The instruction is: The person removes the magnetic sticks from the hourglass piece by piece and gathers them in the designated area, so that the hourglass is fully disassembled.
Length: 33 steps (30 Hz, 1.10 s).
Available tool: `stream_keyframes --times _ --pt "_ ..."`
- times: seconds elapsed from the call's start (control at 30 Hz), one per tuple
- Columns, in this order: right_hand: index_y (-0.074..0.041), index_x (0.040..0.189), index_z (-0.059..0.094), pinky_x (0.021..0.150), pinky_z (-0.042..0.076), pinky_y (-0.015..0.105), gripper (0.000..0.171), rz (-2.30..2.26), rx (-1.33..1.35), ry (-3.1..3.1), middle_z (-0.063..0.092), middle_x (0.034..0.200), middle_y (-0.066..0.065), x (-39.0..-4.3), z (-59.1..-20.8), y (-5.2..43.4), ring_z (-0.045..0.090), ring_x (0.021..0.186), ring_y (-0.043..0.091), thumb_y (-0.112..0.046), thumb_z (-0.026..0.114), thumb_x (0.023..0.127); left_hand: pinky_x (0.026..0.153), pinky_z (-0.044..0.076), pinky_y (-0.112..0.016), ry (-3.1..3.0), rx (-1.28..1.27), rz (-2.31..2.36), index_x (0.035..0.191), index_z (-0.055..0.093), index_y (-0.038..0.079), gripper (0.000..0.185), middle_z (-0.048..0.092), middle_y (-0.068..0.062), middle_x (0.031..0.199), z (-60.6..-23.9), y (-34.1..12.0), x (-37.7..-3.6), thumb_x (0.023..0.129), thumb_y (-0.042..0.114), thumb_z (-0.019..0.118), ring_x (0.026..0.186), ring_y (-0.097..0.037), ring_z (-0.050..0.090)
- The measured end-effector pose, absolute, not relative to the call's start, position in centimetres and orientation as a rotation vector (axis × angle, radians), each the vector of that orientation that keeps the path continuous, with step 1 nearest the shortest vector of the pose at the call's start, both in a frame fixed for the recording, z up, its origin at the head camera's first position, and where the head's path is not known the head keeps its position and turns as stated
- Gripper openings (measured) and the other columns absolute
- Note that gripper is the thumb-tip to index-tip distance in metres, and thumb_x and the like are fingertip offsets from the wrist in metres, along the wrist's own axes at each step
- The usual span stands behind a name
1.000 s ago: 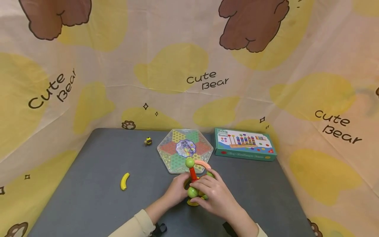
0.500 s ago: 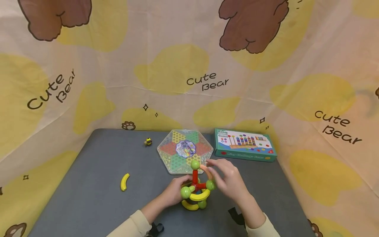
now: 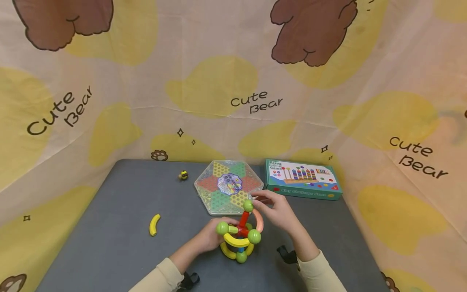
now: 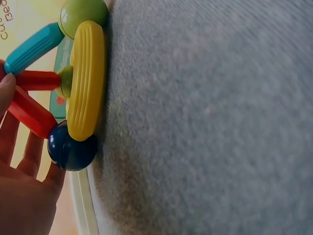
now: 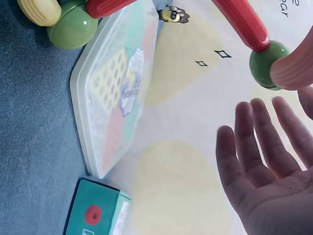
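Since earlier, tilted toward 1 o'clock: rod-and-ball toy (image 3: 238,237), light, rigid, joints separable; left hand (image 3: 208,235) gripping base, right hand (image 3: 278,211) open-fingered beside top ball (image 3: 248,205).

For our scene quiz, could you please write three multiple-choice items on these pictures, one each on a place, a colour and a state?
1. Where does the yellow banana piece lie?
A. On the green game box
B. On the grey table, left of the hands
C. Inside the hexagonal board

2. What colour is the ball atop the toy's upright red stick?
A. Green
B. Blue
C. White

3. How is the right hand?
A. Clenched in a fist
B. Flat on the table
C. Open, fingers straight

B: it lies alone on the table.
A: both views show green.
C: the right wrist view shows spread fingers.
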State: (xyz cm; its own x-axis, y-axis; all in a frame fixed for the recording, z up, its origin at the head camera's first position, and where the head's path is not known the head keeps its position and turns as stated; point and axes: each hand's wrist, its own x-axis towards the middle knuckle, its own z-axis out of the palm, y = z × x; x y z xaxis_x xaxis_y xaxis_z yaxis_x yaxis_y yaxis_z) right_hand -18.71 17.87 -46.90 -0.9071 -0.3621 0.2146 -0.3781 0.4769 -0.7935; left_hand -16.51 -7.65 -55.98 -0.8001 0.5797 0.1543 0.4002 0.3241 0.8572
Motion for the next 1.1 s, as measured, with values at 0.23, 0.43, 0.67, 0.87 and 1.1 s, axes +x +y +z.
stream_keyframes --times 0.23,0.43,0.67,0.87,1.1 --pt "-0.019 0.131 0.067 0.089 0.056 0.038 0.034 1.525 0.754 -2.772 0.070 0.124 0.003 -18.9 -46.9 18.0 0.069 0.101 0.022 -0.033 0.064 0.100 0.097 0.052 -0.029 2.226 0.846 1.611 0.133 0.064 0.006 0.035 0.068 -0.012 0.126 -56.4 -8.1 -16.6 0.099 0.013 0.065 0.119 -0.025 0.062" --pt "-0.021 0.133 0.066 0.071 0.055 0.029 0.033 1.566 0.856 -2.798 0.071 0.112 -0.002 -18.9 -47.2 18.1 0.064 0.082 0.020 -0.028 0.063 0.101 0.097 0.052 -0.029 2.188 0.846 1.620 0.135 0.061 0.006 0.033 0.065 -0.013 0.130 -56.6 -8.4 -16.7 0.103 0.014 0.058 0.121 -0.024 0.062" --pt "-0.021 0.128 0.069 0.071 0.054 0.028 0.030 1.636 0.802 -2.758 0.072 0.110 0.004 -18.8 -47.6 18.0 0.062 0.080 0.017 -0.027 0.066 0.099 0.088 0.054 -0.032 2.634 0.709 1.520 0.120 0.071 0.013 0.031 0.071 -0.002 0.114 -56.1 -8.2 -16.1 0.092 0.001 0.064 0.105 -0.017 0.065" --pt "-0.022 0.125 0.070 0.066 0.052 0.027 0.029 1.658 0.704 -2.759 0.072 0.110 0.004 -18.5 -47.7 18.1 0.062 0.078 0.016 -0.030 0.067 0.098 0.088 0.053 -0.041 2.834 0.499 1.526 0.104 0.072 0.016 0.026 0.068 0.000 0.104 -55.6 -8.2 -15.2 0.081 0.004 0.073 0.100 -0.019 0.062" --pt "-0.015 0.121 0.071 0.063 0.052 0.027 0.026 1.677 0.618 -2.710 0.071 0.097 0.005 -17.6 -48.0 18.6 0.064 0.074 0.016 -0.025 0.070 0.097 0.095 0.051 -0.037 2.526 0.552 1.647 0.112 0.065 0.024 0.044 0.061 0.005 0.112 -55.4 -7.2 -14.1 0.078 0.040 0.087 0.105 -0.014 0.060"
